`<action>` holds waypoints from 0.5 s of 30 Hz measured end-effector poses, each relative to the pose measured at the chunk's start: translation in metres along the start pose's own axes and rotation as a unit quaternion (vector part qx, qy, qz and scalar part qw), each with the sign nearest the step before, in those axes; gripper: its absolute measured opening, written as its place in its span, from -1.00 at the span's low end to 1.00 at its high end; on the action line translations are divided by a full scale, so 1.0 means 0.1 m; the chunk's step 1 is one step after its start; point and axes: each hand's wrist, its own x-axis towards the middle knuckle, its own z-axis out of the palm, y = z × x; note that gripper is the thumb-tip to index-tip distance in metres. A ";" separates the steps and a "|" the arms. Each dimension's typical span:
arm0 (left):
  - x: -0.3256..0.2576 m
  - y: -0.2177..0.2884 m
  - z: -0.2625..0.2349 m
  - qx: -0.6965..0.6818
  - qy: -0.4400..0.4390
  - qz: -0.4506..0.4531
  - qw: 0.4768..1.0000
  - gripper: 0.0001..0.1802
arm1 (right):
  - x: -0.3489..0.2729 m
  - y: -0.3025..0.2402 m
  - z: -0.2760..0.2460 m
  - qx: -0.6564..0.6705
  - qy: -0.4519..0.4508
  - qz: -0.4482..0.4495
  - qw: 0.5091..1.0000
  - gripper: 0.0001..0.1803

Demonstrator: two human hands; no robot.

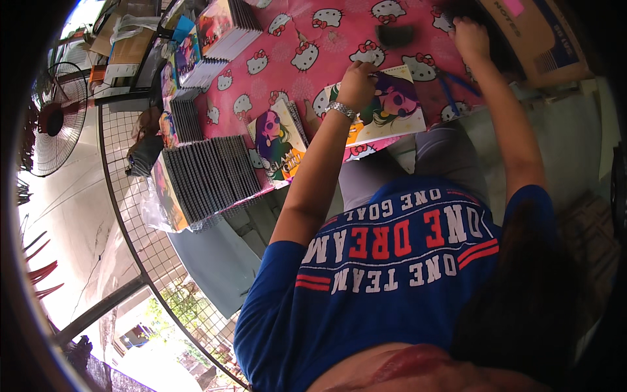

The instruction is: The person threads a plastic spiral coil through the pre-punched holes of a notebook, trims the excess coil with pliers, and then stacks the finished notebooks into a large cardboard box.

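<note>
My left hand rests on the top edge of a colourful notebook and appears closed around a thin object, perhaps a pen; I cannot tell exactly what the fingers pinch. A metal wristband sits at that wrist. My right hand reaches further out, fingers curled down onto the pink patterned tabletop beside a cardboard box; whether it grips anything I cannot tell.

The notebook under the left hand lies flat near the tabletop's front edge, cover up. A second notebook with a similar illustrated cover lies just beside it to the left, also flat. Blue pens lie to the right of the first notebook.

Further left, a long row of notebooks stands packed on edge, and more stacks sit at the far corner. A fan stands well off to the left.

Judgement: only two notebooks are out for handling; the packed row and stacks look untouched, so most of the work appears to remain.
</note>
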 end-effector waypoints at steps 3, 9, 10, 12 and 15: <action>0.05 -0.08 -0.02 -0.002 0.013 0.005 1.000 -0.74 | 0.01 0.01 -0.16 0.180 0.075 0.040 0.980 -0.79; -0.15 -0.05 -0.52 -0.061 0.075 -0.015 0.995 -0.75 | -0.33 -0.40 -0.90 0.475 0.023 -0.028 0.879 -0.70; -0.22 0.15 -0.70 -0.050 0.076 0.017 0.996 -0.77 | -0.45 -0.47 -1.02 0.506 0.006 -0.045 0.861 -0.68; -0.43 0.51 -0.94 -0.013 0.089 0.067 0.994 -0.77 | -0.63 -0.58 -1.23 0.554 -0.026 -0.082 0.828 -0.65; -0.69 0.67 -1.01 0.066 0.111 0.126 0.984 -0.72 | -0.83 -0.72 -1.36 0.576 -0.086 -0.124 0.803 -0.65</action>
